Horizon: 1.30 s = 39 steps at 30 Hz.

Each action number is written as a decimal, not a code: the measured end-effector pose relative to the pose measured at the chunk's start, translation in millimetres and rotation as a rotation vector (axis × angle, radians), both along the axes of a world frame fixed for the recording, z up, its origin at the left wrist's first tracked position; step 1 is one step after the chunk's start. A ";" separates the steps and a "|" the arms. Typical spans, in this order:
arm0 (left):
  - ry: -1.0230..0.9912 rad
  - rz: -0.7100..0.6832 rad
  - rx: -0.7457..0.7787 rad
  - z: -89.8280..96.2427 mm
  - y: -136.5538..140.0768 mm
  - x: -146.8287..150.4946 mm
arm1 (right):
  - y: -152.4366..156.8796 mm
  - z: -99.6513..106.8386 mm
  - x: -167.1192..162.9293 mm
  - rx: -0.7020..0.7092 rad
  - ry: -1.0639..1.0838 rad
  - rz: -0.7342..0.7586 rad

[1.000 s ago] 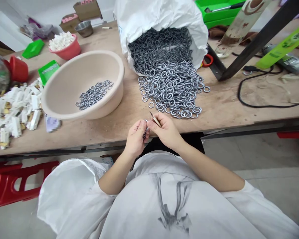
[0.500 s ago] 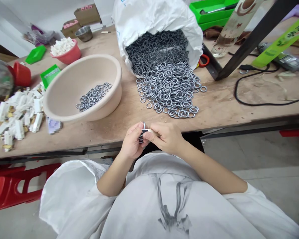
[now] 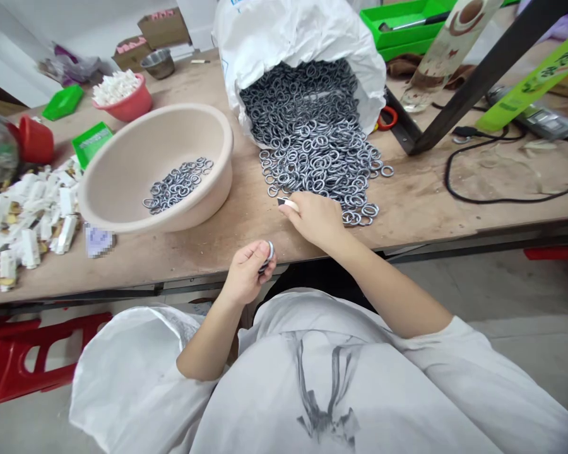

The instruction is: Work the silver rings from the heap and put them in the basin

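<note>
My left hand is closed around several grey rings, just over the table's front edge. One ring stands up between the thumb and fingers; the others are partly hidden. Farther forward, my right hand pinches a small tool with a dark flat tip and a white body; its exact kind cannot be made out. That hand is at the near edge of a heap of grey rings, which spills from a white sack lying on its side. To the left, a beige basin contains a smaller pile of rings.
White parts lie scattered at the left, near a red cup. A pink bowl of white pieces stands behind the basin. On the right are a slanted black metal bar, a black cable and orange-handled scissors.
My hands were together over the rings and have parted. The right has moved forward to the heap with the small tool, while the left has shifted slightly left, still gripping rings.
</note>
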<state>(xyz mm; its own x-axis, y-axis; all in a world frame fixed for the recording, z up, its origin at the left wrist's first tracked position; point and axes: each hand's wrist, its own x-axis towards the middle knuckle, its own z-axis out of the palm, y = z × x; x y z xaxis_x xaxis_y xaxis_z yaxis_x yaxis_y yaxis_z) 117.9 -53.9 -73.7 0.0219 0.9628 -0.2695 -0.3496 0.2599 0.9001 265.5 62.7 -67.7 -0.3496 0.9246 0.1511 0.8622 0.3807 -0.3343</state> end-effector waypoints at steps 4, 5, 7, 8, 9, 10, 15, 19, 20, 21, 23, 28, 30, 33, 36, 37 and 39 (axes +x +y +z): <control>-0.006 0.089 -0.012 0.9 8.9 -6.2 | 15.1 -1.1 -15.0 -0.004 -0.155 0.071; -0.022 0.112 -0.020 1.1 10.9 -8.1 | 16.4 -1.6 -16.8 -0.010 -0.157 0.080; -0.059 0.156 -0.041 0.9 14.0 -11.8 | 15.5 -2.6 -16.1 -0.018 -0.080 0.098; -0.077 0.173 -0.052 0.6 15.3 -13.2 | 13.2 -2.9 -13.7 -0.038 -0.001 0.118; -0.093 0.185 -0.062 0.2 16.6 -13.9 | 9.8 -3.2 -10.3 -0.083 0.101 0.149; -0.107 0.195 -0.068 -0.2 17.7 -13.7 | 5.3 -3.3 -6.3 -0.149 0.218 0.186; -0.109 0.166 -0.047 -1.1 21.6 2.8 | -22.5 -1.8 9.5 -0.476 0.712 0.320; -0.063 0.087 -0.044 -1.8 20.5 21.6 | -37.8 -1.7 8.6 -0.496 0.846 0.247; -0.047 0.078 -0.041 -2.3 19.9 24.4 | -40.5 -2.6 7.3 -0.536 0.889 0.246; -0.033 0.075 -0.036 -2.7 19.4 26.3 | -43.0 -3.9 6.2 -0.584 0.936 0.256; -0.023 0.085 -0.020 -2.9 18.2 27.6 | -47.2 -7.1 4.9 -0.618 0.997 0.282; -0.087 0.042 -0.030 2.7 14.1 24.8 | -51.7 -8.8 12.1 -0.395 0.916 0.296; -0.123 0.016 -0.054 6.2 12.8 24.2 | -53.2 -5.5 17.4 -0.268 0.827 0.289; -0.176 0.020 -0.058 10.0 11.9 24.9 | -57.9 -0.2 23.2 -0.108 0.661 0.333; -0.201 0.027 -0.053 11.6 12.4 25.8 | -63.5 2.9 24.0 -0.042 0.559 0.357; -0.204 0.023 -0.051 11.7 12.6 25.6 | -65.0 3.7 23.5 -0.034 0.539 0.357; -0.205 0.005 -0.043 11.4 12.8 24.3 | -67.0 4.8 22.0 -0.033 0.515 0.364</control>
<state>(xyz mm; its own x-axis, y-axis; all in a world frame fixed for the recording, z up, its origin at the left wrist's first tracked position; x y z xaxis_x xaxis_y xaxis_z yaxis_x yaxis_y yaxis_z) 142.1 -41.1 -62.3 0.0757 0.9508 -0.3004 -0.5261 0.2940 0.7980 287.5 -4.3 -62.8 -0.5325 0.7673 0.3573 0.4046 0.6015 -0.6889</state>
